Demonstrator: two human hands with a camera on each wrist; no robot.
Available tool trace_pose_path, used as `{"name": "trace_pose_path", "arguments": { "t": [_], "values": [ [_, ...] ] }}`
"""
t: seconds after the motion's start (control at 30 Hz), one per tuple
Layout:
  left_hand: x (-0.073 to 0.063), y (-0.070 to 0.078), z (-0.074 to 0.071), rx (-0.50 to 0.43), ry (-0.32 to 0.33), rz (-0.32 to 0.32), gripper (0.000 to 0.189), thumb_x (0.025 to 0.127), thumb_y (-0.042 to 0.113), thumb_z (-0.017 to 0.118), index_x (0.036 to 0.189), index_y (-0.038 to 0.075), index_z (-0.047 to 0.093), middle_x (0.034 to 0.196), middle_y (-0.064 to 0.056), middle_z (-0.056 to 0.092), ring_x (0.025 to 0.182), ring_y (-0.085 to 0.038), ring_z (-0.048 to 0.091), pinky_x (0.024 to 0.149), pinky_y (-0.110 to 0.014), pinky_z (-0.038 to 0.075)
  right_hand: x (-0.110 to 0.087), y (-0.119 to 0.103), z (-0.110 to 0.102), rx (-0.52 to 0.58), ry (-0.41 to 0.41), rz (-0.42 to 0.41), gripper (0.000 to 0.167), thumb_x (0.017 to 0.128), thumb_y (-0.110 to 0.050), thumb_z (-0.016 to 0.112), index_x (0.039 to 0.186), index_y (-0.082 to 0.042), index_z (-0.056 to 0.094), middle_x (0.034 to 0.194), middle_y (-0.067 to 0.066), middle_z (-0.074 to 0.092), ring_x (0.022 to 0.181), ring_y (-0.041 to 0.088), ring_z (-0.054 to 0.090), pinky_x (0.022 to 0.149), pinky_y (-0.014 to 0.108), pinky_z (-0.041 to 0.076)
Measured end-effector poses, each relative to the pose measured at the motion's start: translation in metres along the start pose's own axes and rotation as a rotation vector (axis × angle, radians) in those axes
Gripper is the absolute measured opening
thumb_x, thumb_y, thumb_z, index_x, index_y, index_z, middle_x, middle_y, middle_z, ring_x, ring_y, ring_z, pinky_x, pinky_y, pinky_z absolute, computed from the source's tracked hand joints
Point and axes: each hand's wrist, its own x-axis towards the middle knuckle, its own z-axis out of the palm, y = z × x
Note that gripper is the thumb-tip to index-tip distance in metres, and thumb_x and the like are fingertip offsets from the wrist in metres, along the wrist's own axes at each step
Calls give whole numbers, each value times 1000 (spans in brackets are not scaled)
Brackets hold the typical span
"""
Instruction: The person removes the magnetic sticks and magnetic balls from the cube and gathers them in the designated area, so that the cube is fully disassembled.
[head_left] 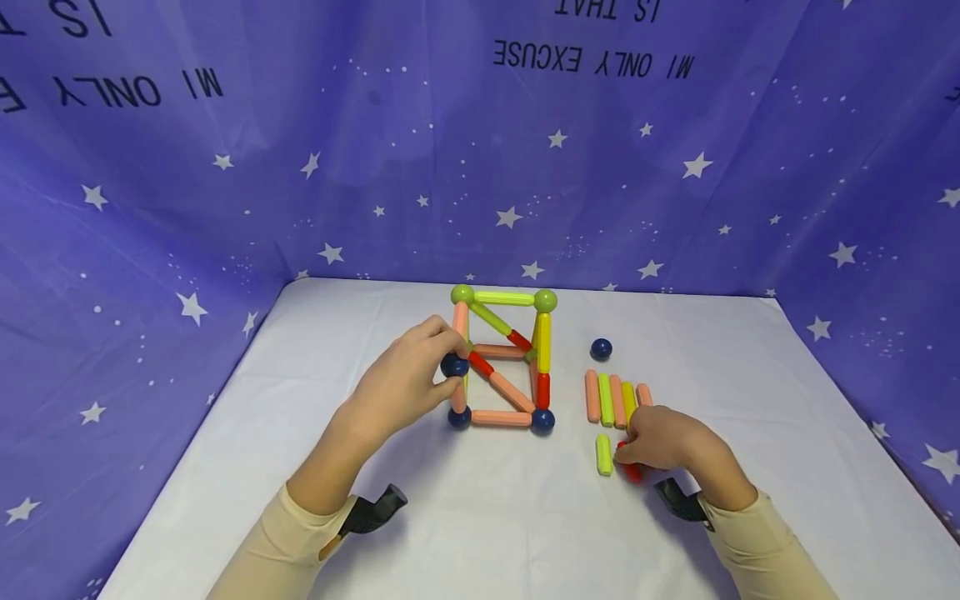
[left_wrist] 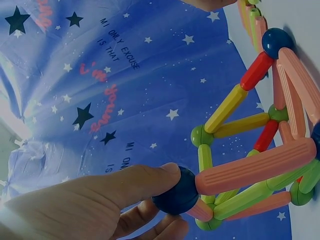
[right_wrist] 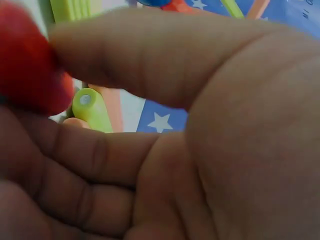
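Observation:
A box-like frame of rods and balls stands mid-table, with green balls (head_left: 545, 301) at the far end and dark blue balls (head_left: 543, 420) at the near end. At its left side my left hand (head_left: 408, 379) pinches a dark blue ball (left_wrist: 176, 192) between thumb and fingers; a salmon rod (left_wrist: 257, 166) joins that ball to the frame. To the right, my right hand (head_left: 667, 437) holds a short red rod (right_wrist: 30, 62) between thumb and fingers, low over the table. A short lime rod (head_left: 604, 455) lies just left of that hand.
Behind the right hand lies a row of salmon, lime and yellow rods (head_left: 606, 400), its right end partly covered by the hand. A loose dark blue ball (head_left: 602, 348) sits beyond the row. Purple star-printed cloth (head_left: 420, 167) hangs around the white table (head_left: 300, 358).

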Motion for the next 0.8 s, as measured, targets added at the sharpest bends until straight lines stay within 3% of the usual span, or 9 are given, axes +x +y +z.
{"name": "trace_pose_path", "arguments": {
  "t": [0.33,0.5,0.8],
  "values": [
    [1,0,-2,3,7,4,24,78,6,79,98,11,67,98,2,56,84,-13,55,76,-27,49,5,-4,0,26,21,19,36,91,-33,62,63,-10,62,53,-2,46,47,14,44,50,28,35],
    [1,0,-1,-3,4,2,24,78,5,79,98,11,67,98,2,56,84,-15,56,75,-27,49,8,-11,5,21,47,52,44,86,-45,67,60,-11,58,52,-2,46,47,14,43,49,28,34],
    [1,0,1,1,6,8,24,78,4,79,98,11,67,98,2,56,84,-13,55,75,-26,49,8,-20,10,67,77,103,35,83,-33,68,59,-9,59,51,2,55,46,18,53,47,29,39]
  ]
}}
